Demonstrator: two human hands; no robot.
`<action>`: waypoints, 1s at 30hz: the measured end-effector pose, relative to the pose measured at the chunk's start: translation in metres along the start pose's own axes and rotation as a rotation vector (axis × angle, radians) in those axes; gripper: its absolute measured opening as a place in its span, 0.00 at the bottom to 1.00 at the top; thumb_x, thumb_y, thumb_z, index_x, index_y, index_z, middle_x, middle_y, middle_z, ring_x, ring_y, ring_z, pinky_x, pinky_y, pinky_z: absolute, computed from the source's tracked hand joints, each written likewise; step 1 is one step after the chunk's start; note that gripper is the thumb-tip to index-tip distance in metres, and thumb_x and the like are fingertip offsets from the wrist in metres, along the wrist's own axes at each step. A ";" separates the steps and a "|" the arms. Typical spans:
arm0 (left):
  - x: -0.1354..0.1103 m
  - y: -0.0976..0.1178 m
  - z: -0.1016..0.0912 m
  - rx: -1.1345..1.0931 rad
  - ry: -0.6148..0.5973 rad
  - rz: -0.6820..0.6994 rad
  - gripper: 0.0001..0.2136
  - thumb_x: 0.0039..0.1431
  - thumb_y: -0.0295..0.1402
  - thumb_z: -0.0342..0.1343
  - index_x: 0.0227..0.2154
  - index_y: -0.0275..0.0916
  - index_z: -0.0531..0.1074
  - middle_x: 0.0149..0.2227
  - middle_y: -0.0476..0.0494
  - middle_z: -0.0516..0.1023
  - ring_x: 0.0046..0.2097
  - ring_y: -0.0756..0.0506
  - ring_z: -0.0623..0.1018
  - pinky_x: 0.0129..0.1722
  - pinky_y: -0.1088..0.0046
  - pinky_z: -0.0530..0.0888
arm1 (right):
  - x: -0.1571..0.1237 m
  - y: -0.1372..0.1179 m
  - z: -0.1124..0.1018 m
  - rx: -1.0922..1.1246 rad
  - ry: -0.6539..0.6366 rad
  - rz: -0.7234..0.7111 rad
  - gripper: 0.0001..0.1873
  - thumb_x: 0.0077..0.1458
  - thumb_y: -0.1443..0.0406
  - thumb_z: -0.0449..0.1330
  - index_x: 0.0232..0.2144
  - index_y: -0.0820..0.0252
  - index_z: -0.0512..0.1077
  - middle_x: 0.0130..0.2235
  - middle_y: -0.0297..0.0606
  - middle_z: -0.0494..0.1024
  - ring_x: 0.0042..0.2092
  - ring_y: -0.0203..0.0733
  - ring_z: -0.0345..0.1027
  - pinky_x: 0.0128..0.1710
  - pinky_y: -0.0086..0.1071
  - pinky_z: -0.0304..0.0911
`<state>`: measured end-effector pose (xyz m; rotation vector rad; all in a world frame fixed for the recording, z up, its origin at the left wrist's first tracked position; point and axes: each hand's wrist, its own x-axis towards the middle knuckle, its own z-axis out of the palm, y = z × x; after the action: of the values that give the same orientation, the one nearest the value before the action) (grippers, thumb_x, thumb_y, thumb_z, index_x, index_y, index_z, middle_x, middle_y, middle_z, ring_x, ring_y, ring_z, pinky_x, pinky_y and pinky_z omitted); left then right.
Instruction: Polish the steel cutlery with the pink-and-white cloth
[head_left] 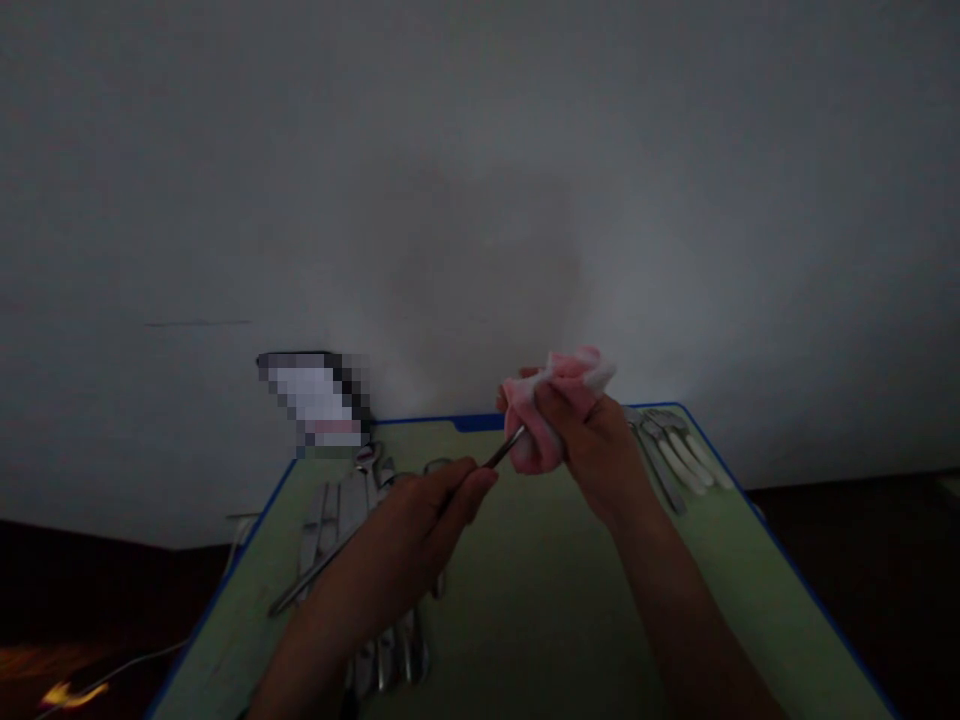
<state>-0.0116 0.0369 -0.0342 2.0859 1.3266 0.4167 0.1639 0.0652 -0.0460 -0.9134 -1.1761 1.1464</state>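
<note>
My left hand [439,505] is closed around the thin metal handle [504,450] of a piece of cutlery, which slants up to the right. Its far end disappears into a pink and white cloth [534,440], so I cannot tell the kind. My right hand [589,440] grips the bunched cloth around that end, thumb on the near side. Both hands are raised above the green table. Another metal length [304,590] shows left of my left wrist; whether it belongs to the held piece I cannot tell.
Several metal spoons and other cutlery [330,520] lie at the table's left, partly behind my left arm. White-handled cutlery [682,455] lies at the right back corner. A propped device with a blurred screen [315,400] stands at the back left. The blue-edged green table [525,600] meets a wall [480,200].
</note>
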 end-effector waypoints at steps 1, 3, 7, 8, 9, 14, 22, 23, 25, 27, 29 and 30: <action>0.000 -0.001 -0.001 0.004 -0.010 -0.002 0.16 0.63 0.42 0.38 0.26 0.39 0.62 0.21 0.54 0.65 0.24 0.51 0.66 0.25 0.76 0.59 | 0.000 -0.002 -0.004 -0.023 -0.024 0.014 0.17 0.52 0.56 0.56 0.41 0.59 0.71 0.40 0.42 0.77 0.41 0.42 0.71 0.44 0.38 0.65; -0.001 -0.004 -0.003 0.018 -0.030 -0.007 0.17 0.63 0.43 0.38 0.26 0.39 0.63 0.22 0.54 0.65 0.24 0.51 0.66 0.26 0.76 0.60 | 0.001 -0.006 -0.011 -0.077 -0.060 0.030 0.18 0.51 0.56 0.58 0.42 0.60 0.71 0.40 0.42 0.77 0.41 0.42 0.72 0.44 0.37 0.65; -0.002 -0.006 -0.005 0.048 -0.038 -0.002 0.17 0.63 0.43 0.38 0.25 0.39 0.64 0.22 0.54 0.66 0.24 0.51 0.66 0.26 0.75 0.60 | 0.001 -0.011 -0.021 -0.125 -0.120 0.066 0.19 0.48 0.57 0.60 0.42 0.60 0.71 0.42 0.41 0.78 0.42 0.42 0.72 0.44 0.36 0.66; -0.001 -0.006 -0.005 0.054 -0.043 0.002 0.17 0.63 0.43 0.38 0.25 0.39 0.64 0.22 0.53 0.67 0.24 0.51 0.66 0.26 0.75 0.60 | 0.001 -0.012 -0.025 -0.137 -0.146 0.079 0.19 0.48 0.57 0.61 0.42 0.60 0.71 0.42 0.41 0.78 0.43 0.42 0.72 0.44 0.36 0.66; -0.001 -0.007 -0.005 0.063 -0.051 0.003 0.18 0.63 0.43 0.39 0.25 0.39 0.64 0.22 0.53 0.67 0.24 0.51 0.67 0.26 0.75 0.60 | 0.001 -0.013 -0.028 -0.163 -0.179 0.090 0.19 0.48 0.57 0.61 0.42 0.60 0.72 0.41 0.41 0.78 0.43 0.42 0.72 0.44 0.37 0.66; -0.001 -0.010 -0.007 0.122 -0.107 -0.016 0.18 0.62 0.44 0.40 0.24 0.39 0.66 0.21 0.53 0.68 0.25 0.50 0.70 0.26 0.74 0.58 | 0.001 -0.018 -0.045 -0.374 -0.356 0.134 0.16 0.48 0.59 0.61 0.39 0.60 0.73 0.39 0.40 0.79 0.42 0.43 0.72 0.46 0.39 0.65; -0.003 -0.014 -0.010 0.123 -0.081 -0.003 0.18 0.63 0.44 0.40 0.24 0.39 0.65 0.21 0.54 0.66 0.24 0.52 0.69 0.26 0.75 0.58 | 0.001 -0.013 -0.038 -0.204 -0.352 0.129 0.15 0.49 0.60 0.61 0.40 0.58 0.72 0.39 0.38 0.79 0.41 0.40 0.73 0.42 0.34 0.68; -0.003 -0.013 -0.010 0.124 -0.081 -0.001 0.18 0.63 0.44 0.40 0.24 0.39 0.65 0.21 0.54 0.66 0.24 0.52 0.69 0.26 0.75 0.59 | 0.001 -0.013 -0.037 -0.193 -0.345 0.130 0.15 0.49 0.60 0.61 0.41 0.58 0.71 0.39 0.38 0.79 0.41 0.39 0.73 0.42 0.34 0.68; -0.003 -0.013 -0.009 0.132 -0.076 -0.001 0.18 0.63 0.44 0.40 0.24 0.39 0.64 0.21 0.54 0.66 0.24 0.52 0.69 0.26 0.75 0.58 | 0.001 -0.014 -0.036 -0.193 -0.338 0.130 0.15 0.49 0.60 0.60 0.41 0.59 0.72 0.39 0.39 0.79 0.40 0.39 0.74 0.42 0.34 0.68; -0.003 -0.012 -0.008 0.139 -0.071 -0.002 0.19 0.63 0.44 0.40 0.23 0.39 0.64 0.20 0.54 0.66 0.24 0.52 0.68 0.26 0.75 0.58 | 0.001 -0.015 -0.037 -0.212 -0.339 0.123 0.15 0.49 0.60 0.60 0.39 0.61 0.73 0.39 0.40 0.79 0.40 0.40 0.74 0.42 0.34 0.68; -0.003 -0.012 -0.007 0.133 -0.072 -0.004 0.19 0.62 0.44 0.40 0.24 0.39 0.65 0.20 0.54 0.66 0.23 0.52 0.68 0.25 0.75 0.58 | 0.001 -0.015 -0.038 -0.235 -0.339 0.112 0.15 0.49 0.59 0.60 0.39 0.61 0.73 0.39 0.40 0.79 0.40 0.40 0.74 0.43 0.35 0.67; -0.003 -0.011 -0.007 0.128 -0.075 -0.007 0.19 0.62 0.44 0.39 0.24 0.39 0.65 0.20 0.54 0.66 0.23 0.52 0.68 0.25 0.75 0.58 | 0.001 -0.015 -0.038 -0.241 -0.339 0.109 0.15 0.49 0.59 0.60 0.39 0.61 0.73 0.38 0.40 0.79 0.40 0.41 0.74 0.43 0.36 0.67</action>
<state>-0.0245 0.0396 -0.0363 2.1782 1.3482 0.2539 0.2041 0.0648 -0.0382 -0.9994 -1.5815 1.3016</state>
